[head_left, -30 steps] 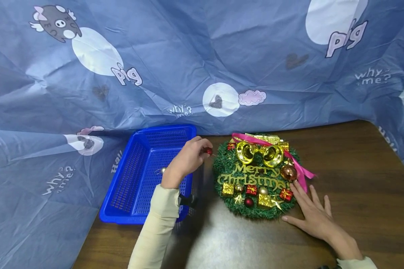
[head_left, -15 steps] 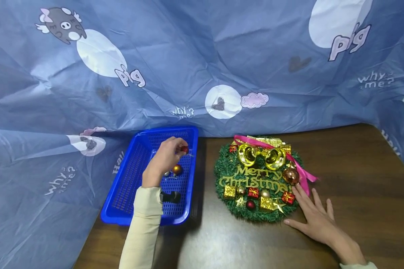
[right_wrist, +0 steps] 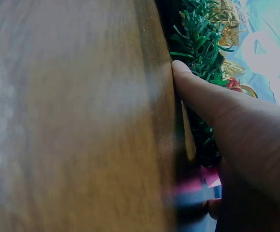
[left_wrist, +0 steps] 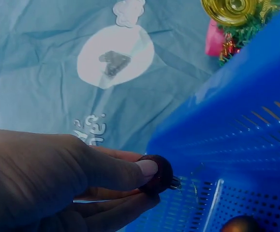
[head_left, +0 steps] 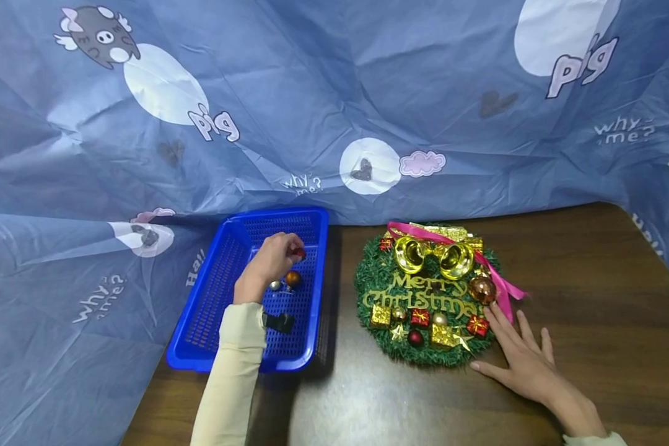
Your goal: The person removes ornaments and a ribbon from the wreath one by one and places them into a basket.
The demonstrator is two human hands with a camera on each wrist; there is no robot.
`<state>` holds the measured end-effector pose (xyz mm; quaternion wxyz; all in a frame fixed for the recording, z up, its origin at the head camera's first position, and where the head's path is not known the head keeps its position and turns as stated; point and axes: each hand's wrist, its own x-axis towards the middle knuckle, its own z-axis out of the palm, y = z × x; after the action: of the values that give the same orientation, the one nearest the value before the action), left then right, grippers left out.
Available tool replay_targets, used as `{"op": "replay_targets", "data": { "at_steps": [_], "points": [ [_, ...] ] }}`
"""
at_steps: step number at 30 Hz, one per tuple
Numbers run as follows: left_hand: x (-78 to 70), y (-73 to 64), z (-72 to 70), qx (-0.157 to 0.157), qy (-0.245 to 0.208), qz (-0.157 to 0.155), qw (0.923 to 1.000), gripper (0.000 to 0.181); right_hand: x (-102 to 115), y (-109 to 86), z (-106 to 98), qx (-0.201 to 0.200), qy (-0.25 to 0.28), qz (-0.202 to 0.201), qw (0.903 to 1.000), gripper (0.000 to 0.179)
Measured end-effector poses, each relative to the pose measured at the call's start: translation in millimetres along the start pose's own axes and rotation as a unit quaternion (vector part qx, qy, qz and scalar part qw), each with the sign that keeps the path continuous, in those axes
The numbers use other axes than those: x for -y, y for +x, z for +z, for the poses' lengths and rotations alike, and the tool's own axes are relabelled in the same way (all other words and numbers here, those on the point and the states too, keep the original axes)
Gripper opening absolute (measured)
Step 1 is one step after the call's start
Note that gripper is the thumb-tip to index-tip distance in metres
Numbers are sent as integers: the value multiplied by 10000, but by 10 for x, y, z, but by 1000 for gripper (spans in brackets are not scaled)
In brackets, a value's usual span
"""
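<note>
In the left wrist view, my left hand (left_wrist: 77, 179) pinches a dark red Christmas bauble (left_wrist: 160, 175) with a metal cap and a thin loop. The head view has this left hand (head_left: 273, 257) inside the blue plastic basket (head_left: 201, 310), over its far half. An orange-gold bauble (head_left: 292, 279) and a small silver one (head_left: 275, 285) lie on the basket floor close by. My right hand (head_left: 526, 365) has its fingers spread at the lower right edge of a green Christmas wreath (head_left: 379, 266), fingertips by the copper bauble (head_left: 482, 289) and the pink ribbon (head_left: 504, 303).
Gold bells (head_left: 456, 260), small gift boxes and "Merry Christmas" lettering (head_left: 424, 300) cover the wreath. Both wreath and basket sit on a brown wooden table (head_left: 580, 266). Behind them hangs a blue printed cloth (head_left: 290, 93), which also runs along the left side.
My left hand has carried the red bauble leftward from beside the wreath to over the basket, then slightly lower. The right hand stays in place beside the wreath.
</note>
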<state>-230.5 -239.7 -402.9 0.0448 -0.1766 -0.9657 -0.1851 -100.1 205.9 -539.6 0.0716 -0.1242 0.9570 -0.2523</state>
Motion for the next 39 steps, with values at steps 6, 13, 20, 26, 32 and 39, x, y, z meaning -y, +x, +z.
{"op": "replay_targets", "data": {
  "at_steps": [6,13,20,26,32,39],
  "points": [
    [42,32,82,230,-37,-78,9997,10,-9,1,5,11,-7,30,10000,103],
    [81,72,149,521,69,-268,9983,11,-7,6,2,-30,8,10,10000,103],
    [152,121,276,897,30,-409,9951,13,-18,1,3,-59,28,1,10000,103],
    [178,162,399,1114,267,-186,9932,13,-16,-3,0,-64,14,8,10000,103],
    [171,202,504,1390,699,-90,9878,9,-11,-7,-6,-57,40,14,10000,103],
    [119,228,565,1696,1076,-289,9792,3,-20,-3,7,-34,41,3,10000,102]
  ]
}}
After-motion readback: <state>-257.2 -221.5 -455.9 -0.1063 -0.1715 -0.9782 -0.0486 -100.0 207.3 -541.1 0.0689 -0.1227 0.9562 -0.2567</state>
